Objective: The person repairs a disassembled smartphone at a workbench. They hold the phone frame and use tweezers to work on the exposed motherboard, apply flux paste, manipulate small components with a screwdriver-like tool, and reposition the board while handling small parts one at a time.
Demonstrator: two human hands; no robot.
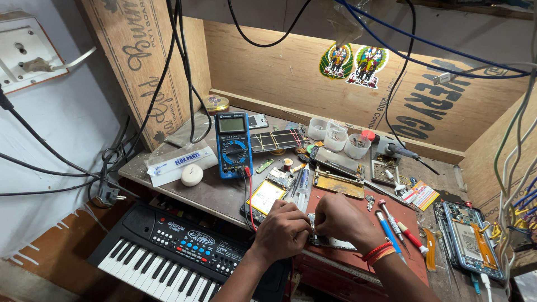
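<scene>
Phone point(330, 241), opened up, is lying on the red mat point(358, 210) at the near edge of the tabletop point(207, 193). Left hand point(282, 229) and right hand point(338, 218) are both curling over it, fingers pressing together on something hidden. It looks light, thin and fragile; gripping the edges seems safest.

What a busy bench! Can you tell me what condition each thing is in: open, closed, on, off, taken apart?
Left hand: closed, pressing on the small circuit board.
Right hand: closed on the same board.
Blue meter: screen blank, leads plugged in.
Phone at right: back off, insides showing.
Plastic cups: uncovered.
Round tin: lid on.
Wall plug: plugged into its socket.
Keyboard: whether it is on cannot be told.
</scene>
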